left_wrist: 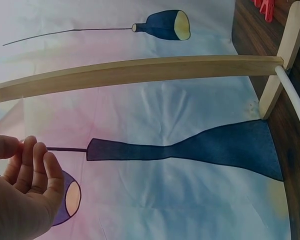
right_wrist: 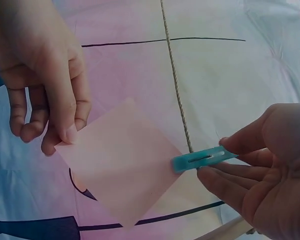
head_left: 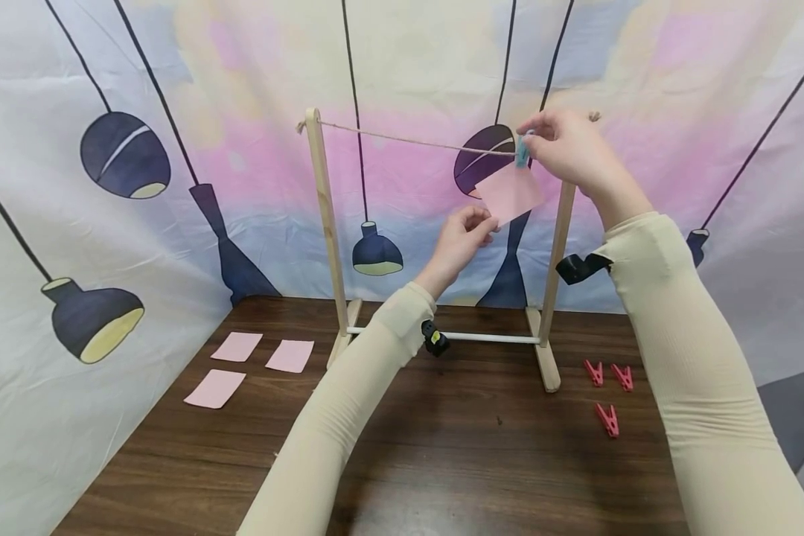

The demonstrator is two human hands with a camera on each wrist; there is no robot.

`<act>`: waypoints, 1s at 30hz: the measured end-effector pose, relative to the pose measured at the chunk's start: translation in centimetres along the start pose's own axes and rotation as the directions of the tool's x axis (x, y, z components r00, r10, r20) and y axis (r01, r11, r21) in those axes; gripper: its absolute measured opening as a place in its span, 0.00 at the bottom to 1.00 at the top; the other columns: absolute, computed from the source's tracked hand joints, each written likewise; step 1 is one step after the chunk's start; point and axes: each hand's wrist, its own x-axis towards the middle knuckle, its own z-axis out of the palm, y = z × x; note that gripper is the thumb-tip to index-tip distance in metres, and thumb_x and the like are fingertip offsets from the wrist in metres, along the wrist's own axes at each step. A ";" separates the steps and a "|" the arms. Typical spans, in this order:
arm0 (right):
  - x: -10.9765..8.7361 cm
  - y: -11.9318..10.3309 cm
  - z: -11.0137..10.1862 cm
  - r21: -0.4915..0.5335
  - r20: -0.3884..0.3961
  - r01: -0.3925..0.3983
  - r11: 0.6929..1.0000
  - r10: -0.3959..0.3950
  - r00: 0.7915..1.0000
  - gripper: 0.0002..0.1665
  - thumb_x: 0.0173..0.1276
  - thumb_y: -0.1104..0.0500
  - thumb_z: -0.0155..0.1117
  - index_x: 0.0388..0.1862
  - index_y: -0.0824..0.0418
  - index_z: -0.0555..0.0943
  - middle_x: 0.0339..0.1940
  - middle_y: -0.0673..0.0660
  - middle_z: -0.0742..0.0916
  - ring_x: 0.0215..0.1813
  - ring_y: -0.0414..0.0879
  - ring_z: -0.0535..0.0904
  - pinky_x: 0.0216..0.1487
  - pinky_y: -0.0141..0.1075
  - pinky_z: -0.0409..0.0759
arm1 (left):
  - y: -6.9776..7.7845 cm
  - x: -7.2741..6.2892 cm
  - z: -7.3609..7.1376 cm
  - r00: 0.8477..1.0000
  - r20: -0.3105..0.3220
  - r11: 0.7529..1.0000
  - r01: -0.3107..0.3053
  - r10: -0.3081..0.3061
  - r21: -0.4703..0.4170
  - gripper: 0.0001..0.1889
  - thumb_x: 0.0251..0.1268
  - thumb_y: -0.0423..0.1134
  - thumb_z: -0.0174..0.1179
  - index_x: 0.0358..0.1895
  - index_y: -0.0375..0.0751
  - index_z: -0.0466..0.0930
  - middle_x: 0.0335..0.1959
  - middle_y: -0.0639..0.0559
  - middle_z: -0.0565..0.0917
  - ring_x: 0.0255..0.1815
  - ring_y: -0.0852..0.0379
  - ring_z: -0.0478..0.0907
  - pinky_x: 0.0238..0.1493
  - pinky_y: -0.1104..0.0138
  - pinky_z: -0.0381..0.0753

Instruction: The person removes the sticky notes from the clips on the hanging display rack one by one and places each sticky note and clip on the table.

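A pink square of paper (head_left: 509, 195) hangs by one corner at the twine (head_left: 415, 140), near the stand's right post. My right hand (head_left: 572, 152) pinches a teal clothespin (right_wrist: 202, 159), whose jaws sit over the twine and the paper's corner. At the opposite corner, my left hand (head_left: 461, 242) pinches the paper between thumb and forefinger. In the right wrist view the paper (right_wrist: 122, 162) faces the camera, tilted like a diamond. The left wrist view shows the left hand (left_wrist: 27, 185) with its other fingers loosely curled; only a sliver of paper shows there.
The wooden stand (head_left: 326, 223) has two posts joined by a white bar (head_left: 489, 338) low down. Three pink paper squares (head_left: 216, 388) lie on the brown table (head_left: 442, 447) at left. Three red clothespins (head_left: 607, 420) lie at right. A patterned cloth (head_left: 254, 149) hangs behind.
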 end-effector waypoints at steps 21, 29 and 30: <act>0.0 0.6 0.4 0.106 -0.082 0.012 0.994 -0.003 0.997 0.30 0.75 0.50 0.62 0.70 0.63 0.74 0.65 0.64 0.81 0.50 0.43 0.85 0.61 0.41 0.76 | -0.1 0.0 -0.4 1.000 -0.004 1.000 0.001 -0.001 0.016 0.07 0.75 0.35 0.59 0.45 0.33 0.79 0.40 0.42 0.85 0.39 0.47 0.83 0.53 0.51 0.83; 0.2 0.8 0.8 0.192 -0.173 0.047 0.980 -0.013 0.985 0.21 0.72 0.55 0.67 0.58 0.66 0.82 0.48 0.55 0.88 0.42 0.38 0.86 0.52 0.32 0.83 | 0.1 0.0 -0.5 1.000 -0.010 1.000 0.000 0.001 0.028 0.07 0.74 0.36 0.60 0.45 0.33 0.80 0.40 0.42 0.86 0.36 0.53 0.82 0.51 0.56 0.84; 0.2 0.9 0.8 0.203 -0.183 0.052 0.978 -0.014 0.983 0.20 0.72 0.56 0.67 0.57 0.66 0.83 0.45 0.52 0.89 0.41 0.38 0.86 0.50 0.30 0.83 | 0.1 0.0 -0.6 1.000 -0.007 1.000 0.000 0.000 0.027 0.07 0.75 0.36 0.60 0.45 0.33 0.79 0.40 0.42 0.86 0.36 0.53 0.82 0.51 0.56 0.84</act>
